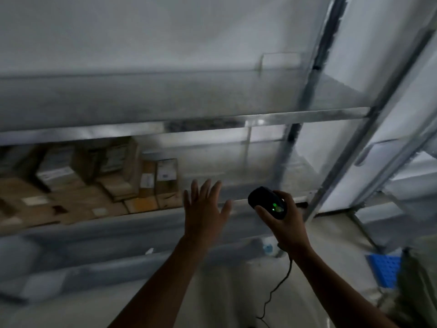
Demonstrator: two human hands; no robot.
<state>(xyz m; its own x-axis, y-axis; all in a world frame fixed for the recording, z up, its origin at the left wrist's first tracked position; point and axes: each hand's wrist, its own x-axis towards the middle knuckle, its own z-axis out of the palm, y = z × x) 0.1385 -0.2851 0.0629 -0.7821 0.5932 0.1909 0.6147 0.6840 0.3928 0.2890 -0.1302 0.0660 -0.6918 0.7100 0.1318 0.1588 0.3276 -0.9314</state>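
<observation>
Two hands: both were up in front of a metal shelf rack (260, 119), seen from head height; the whole view was blurred.
left hand (204, 209): at 6 o'clock from the middle of the view, flat and wide open, with the fingers spread and pointing up; it held nothing. Whether it touched the shelf edge could not be told.
right hand (287, 223): at 5 o'clock, just beside the left hand; its fingers and thumb were wrapped round the scanner.
scanner (267, 202): black and handheld, at 4 o'clock, with a green light glowing on its top face; its head pointed toward 11 o'clock.
cable (279, 285): thin and dark, it hung from under the right hand toward 6 o'clock.
boxes (94, 183): brown cardboard with white labels, crowded on the shelf at 9 o'clock; the nearest stood near the left hand's fingertips.
blue panel (384, 271): perforated, low at 4 o'clock.
</observation>
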